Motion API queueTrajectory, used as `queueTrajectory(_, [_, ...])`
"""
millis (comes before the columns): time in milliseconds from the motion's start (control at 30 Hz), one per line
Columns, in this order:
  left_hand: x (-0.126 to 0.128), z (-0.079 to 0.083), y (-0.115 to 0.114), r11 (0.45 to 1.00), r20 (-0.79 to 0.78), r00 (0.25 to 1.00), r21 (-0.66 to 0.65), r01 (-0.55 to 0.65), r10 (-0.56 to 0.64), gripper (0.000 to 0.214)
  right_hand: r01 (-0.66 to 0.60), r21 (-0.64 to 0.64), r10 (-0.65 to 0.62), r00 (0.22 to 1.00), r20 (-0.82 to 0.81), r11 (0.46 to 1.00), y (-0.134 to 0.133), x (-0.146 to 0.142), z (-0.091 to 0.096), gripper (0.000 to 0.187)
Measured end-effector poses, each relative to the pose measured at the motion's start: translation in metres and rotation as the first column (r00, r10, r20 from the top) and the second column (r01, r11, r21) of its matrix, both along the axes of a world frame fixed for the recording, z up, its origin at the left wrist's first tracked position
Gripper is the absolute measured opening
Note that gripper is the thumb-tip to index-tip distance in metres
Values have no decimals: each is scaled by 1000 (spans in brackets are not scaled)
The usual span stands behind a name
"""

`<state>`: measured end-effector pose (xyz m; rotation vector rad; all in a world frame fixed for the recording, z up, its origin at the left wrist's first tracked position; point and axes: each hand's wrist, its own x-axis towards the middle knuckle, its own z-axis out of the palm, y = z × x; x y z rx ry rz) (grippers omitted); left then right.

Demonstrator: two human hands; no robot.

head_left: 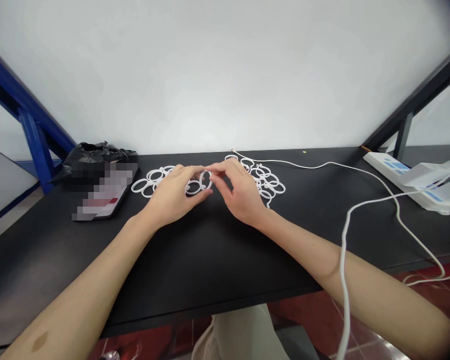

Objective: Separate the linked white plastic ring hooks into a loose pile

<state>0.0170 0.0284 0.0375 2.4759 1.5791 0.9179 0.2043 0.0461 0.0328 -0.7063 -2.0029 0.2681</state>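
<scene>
At the middle of the black table, a white ring (206,180) is held upright between the fingertips of both hands. My left hand (175,192) pinches its left side, thumb below and fingers above. From the right, my right hand (237,187) grips its other edge with thumb and forefinger. Behind the left hand lies a pile of white rings (153,176), partly hidden by it. Another heap of white rings (268,182) with small knobs rests just right of the right hand. Fingers cover part of the held ring, so any seam in it cannot be made out.
A phone-like flat object (105,197), partly blurred, and a crumpled black plastic bag (92,152) lie at the left. A white cable (347,240) crosses in front of the right forearm. White boxes with blue markings (401,170) stand at the right by the metal frame (416,102).
</scene>
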Motion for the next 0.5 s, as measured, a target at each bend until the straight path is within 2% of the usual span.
queueTrajectory(167, [0, 1, -2, 1000, 17, 1000, 8, -10, 10, 41, -25, -171, 33, 999, 42, 985, 1, -1, -5, 19])
queueTrajectory(300, [0, 2, -2, 1000, 16, 1000, -9, 4, -4, 41, -39, -176, 43, 999, 21, 984, 0, -1, -6, 16])
queueTrajectory(500, [0, 4, -2, 999, -8, 999, -16, 38, -38, 36, -14, -250, 19, 1000, 17, 968, -3, -1, -3, 21])
